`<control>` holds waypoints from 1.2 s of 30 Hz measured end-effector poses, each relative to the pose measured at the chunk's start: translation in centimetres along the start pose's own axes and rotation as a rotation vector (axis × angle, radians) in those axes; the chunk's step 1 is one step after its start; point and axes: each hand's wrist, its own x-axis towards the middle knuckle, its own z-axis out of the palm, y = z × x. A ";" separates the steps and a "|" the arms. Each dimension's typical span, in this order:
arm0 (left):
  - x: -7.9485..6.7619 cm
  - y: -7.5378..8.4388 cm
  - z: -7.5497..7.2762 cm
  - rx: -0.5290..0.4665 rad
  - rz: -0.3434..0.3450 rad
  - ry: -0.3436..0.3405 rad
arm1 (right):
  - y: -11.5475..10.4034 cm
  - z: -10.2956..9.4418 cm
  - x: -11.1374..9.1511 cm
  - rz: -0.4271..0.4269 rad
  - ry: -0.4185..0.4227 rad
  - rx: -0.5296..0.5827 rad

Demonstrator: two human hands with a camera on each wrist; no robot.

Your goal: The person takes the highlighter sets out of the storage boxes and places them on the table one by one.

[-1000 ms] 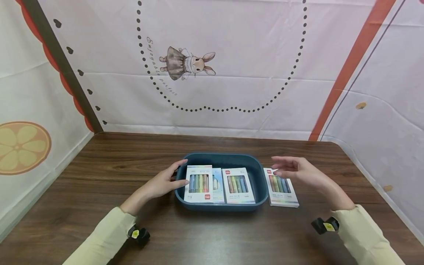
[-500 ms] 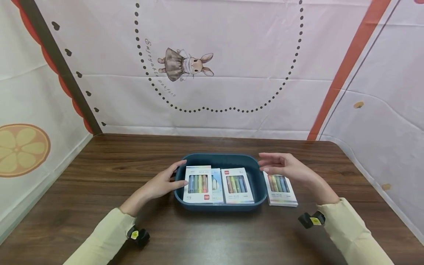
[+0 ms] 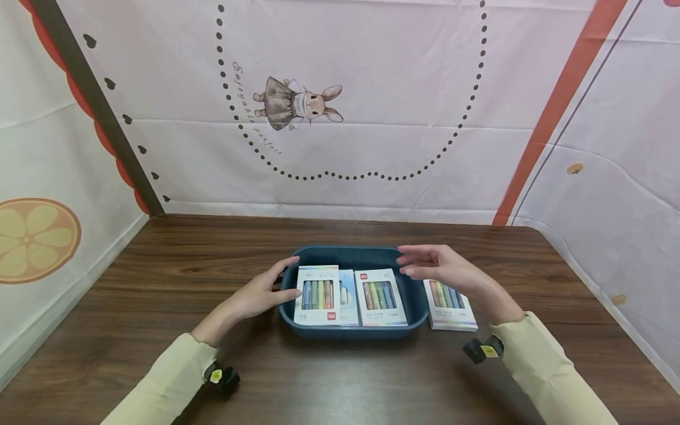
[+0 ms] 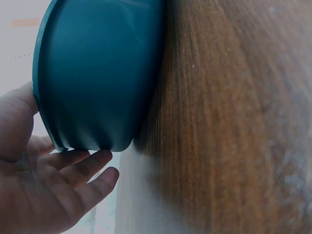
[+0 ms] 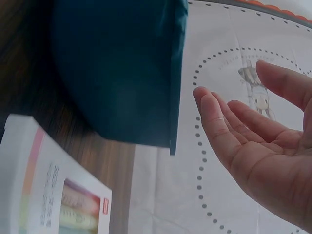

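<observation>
A dark blue plastic bin (image 3: 350, 333) sits on the table with several white boxes of coloured sticks in it. My left hand (image 3: 260, 293) holds the bin's left end, its thumb over the rim beside the left box (image 3: 317, 320). In the left wrist view, fingertips (image 4: 103, 155) rest against the bin's outer wall (image 4: 97, 73). My right hand (image 3: 432, 264) hovers over the bin's right rim with its fingers relaxed and nothing in them. Below and right of that hand, another white box (image 3: 451, 316) with coloured sticks lies on the table.
Inside the bin, a light blue and white box (image 3: 348, 298) lies partly hidden between the left box and the right box (image 3: 380, 298). A printed cloth (image 3: 372, 147) hangs behind and at both sides of the wooden table (image 3: 340, 383).
My right hand has moved left, from above the box on the table to the bin's right rim, uncovering more of that box. The left hand stays on the bin.
</observation>
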 end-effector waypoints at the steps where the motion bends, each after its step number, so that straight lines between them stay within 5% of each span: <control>1: 0.0 0.0 0.0 0.001 -0.001 0.000 | -0.1 0.1 0.1 0.001 -0.003 0.005; 36: 0.0 0.1 -0.1 -0.001 -0.013 0.008 | -0.8 4.1 3.1 0.011 -0.099 -0.020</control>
